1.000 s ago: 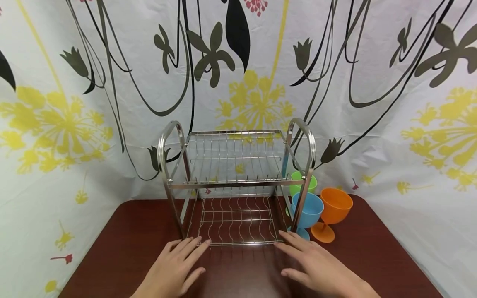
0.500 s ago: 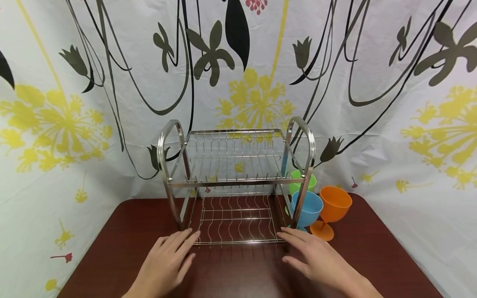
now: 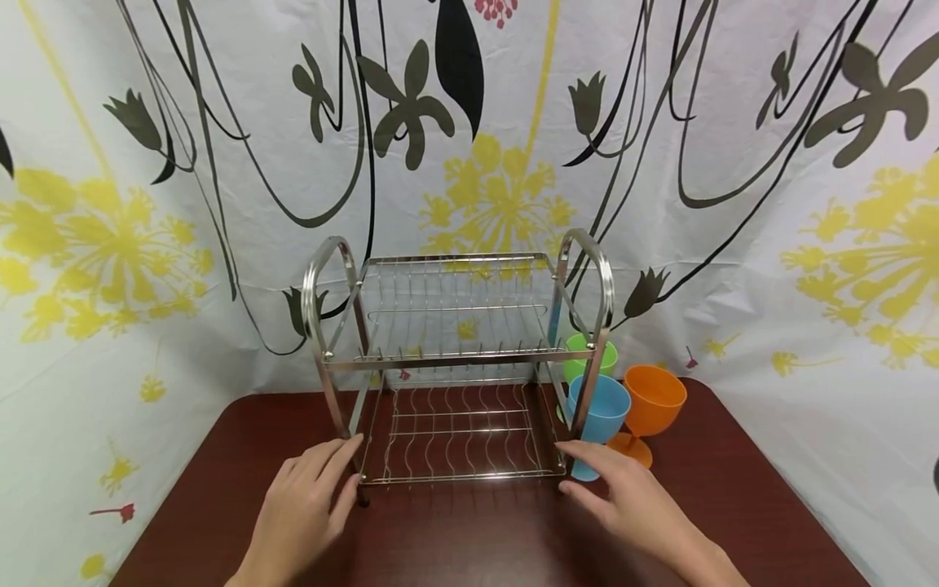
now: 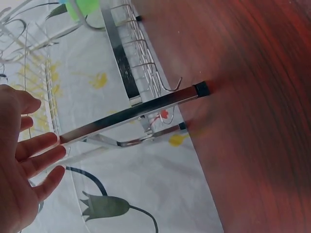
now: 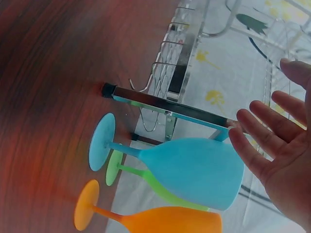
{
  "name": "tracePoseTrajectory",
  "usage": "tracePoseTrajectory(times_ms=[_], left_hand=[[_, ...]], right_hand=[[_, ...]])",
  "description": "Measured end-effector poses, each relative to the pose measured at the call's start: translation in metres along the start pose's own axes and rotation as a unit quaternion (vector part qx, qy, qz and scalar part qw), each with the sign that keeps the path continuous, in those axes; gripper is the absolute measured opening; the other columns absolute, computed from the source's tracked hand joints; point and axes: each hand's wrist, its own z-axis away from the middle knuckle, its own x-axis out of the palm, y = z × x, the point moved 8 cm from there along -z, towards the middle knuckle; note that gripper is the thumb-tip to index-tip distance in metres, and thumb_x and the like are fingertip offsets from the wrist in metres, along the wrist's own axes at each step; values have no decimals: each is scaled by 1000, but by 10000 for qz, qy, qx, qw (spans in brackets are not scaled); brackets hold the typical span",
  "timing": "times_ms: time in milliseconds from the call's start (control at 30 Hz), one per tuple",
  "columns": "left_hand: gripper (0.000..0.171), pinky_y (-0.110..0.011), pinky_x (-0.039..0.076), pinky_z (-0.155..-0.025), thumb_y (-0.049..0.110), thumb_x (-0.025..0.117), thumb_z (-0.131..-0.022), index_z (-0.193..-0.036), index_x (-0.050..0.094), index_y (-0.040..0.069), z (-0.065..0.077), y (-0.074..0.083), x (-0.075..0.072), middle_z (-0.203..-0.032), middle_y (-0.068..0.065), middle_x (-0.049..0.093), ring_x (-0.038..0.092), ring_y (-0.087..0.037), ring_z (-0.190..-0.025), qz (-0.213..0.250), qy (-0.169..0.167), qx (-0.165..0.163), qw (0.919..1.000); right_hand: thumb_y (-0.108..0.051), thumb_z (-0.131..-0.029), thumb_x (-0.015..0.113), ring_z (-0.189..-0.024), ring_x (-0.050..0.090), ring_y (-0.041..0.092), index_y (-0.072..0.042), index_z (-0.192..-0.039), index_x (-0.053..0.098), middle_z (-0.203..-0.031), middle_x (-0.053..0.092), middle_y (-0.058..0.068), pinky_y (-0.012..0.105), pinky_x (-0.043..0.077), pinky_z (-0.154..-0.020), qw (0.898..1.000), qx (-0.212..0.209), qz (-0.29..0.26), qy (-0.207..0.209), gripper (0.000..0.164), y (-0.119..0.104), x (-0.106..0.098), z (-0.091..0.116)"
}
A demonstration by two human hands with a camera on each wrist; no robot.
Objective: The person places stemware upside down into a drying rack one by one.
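Loosely extended, the fingers of the left hand [image 3: 293, 509] lie slightly spread beside the left front leg [image 4: 131, 114] of the two-tier metal dish rack [image 3: 455, 360], thumb apart. The right hand [image 3: 634, 501] has its fingers straight and parted near the right front leg [image 5: 165, 105]; whether either hand touches metal, I cannot tell. The rack stands upright on the dark reddish table [image 3: 455, 538], between both hands, with blue [image 3: 605, 408], orange [image 3: 653, 399] and green [image 3: 575, 346] plastic goblets at its right.
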Motion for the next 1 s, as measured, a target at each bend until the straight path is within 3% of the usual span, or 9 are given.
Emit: tracePoseTrajectory(times_ms=[133, 400, 567, 667, 767, 867, 1000], left_hand=[[49, -47, 52, -73, 39, 36, -102, -121, 65, 5, 0, -7, -1, -107, -10, 67, 65, -27, -95, 51, 98, -241, 9996], [46, -49, 50, -74, 38, 42, -99, -115, 63, 0, -4, -16, -3, -105, -14, 68, 65, -30, -92, 166, 377, -735, 9964], [42, -48, 52, -68, 27, 56, -91, -121, 60, -1, -9, -18, -8, -103, -15, 68, 65, -30, -87, 193, 682, -876, 9936], [49, -46, 51, -59, 19, 65, -83, -127, 56, -2, -12, -20, -11, -100, -14, 68, 64, -30, -75, 160, 848, -925, 9920], [61, -46, 50, -53, 11, 71, -79, -134, 49, -1, -15, -23, -11, -101, -12, 68, 62, -29, -69, 267, 880, -1173, 9888], [67, -46, 51, -54, 8, 73, -79, -139, 45, 1, -17, -27, -9, -103, -12, 68, 65, -30, -72, 460, 821, -1436, 9852], [69, -47, 53, -56, 7, 73, -80, -141, 42, 1, -20, -30, -4, -104, -17, 68, 67, -33, -82, 623, 716, -1527, 9837]], right_hand=[[-27, -88, 73, -100, 65, 11, -17, -125, 65, -119, 67, -6, 29, 57, -77, 9982, 326, -469, 192, 39, 9, -3, -1], [-18, -89, 72, -84, 61, 4, -14, -121, 68, -106, 72, 0, 24, 55, -67, 9898, 934, -902, 584, 33, 24, -7, 1], [-13, -89, 71, -84, 64, 1, -12, -117, 69, -106, 72, 0, 25, 58, -67, 9829, 1131, -1154, 886, 28, 31, -10, 1], [-14, -91, 69, -85, 65, 1, -11, -117, 69, -104, 72, -1, 22, 58, -69, 9776, 1366, -1269, 977, 26, 37, -11, 2], [-18, -92, 68, -86, 65, 0, -10, -117, 68, -102, 72, -1, 21, 57, -70, 9735, 1582, -1296, 1026, 26, 43, -11, 3], [-19, -93, 67, -87, 64, -1, -8, -117, 68, -102, 71, 0, 19, 57, -70, 9707, 1736, -1252, 1089, 26, 48, -12, 5], [-19, -94, 66, -88, 61, -6, -8, -117, 67, -104, 71, 4, 14, 54, -71, 9658, 1920, -1201, 1266, 26, 55, -15, 9]])
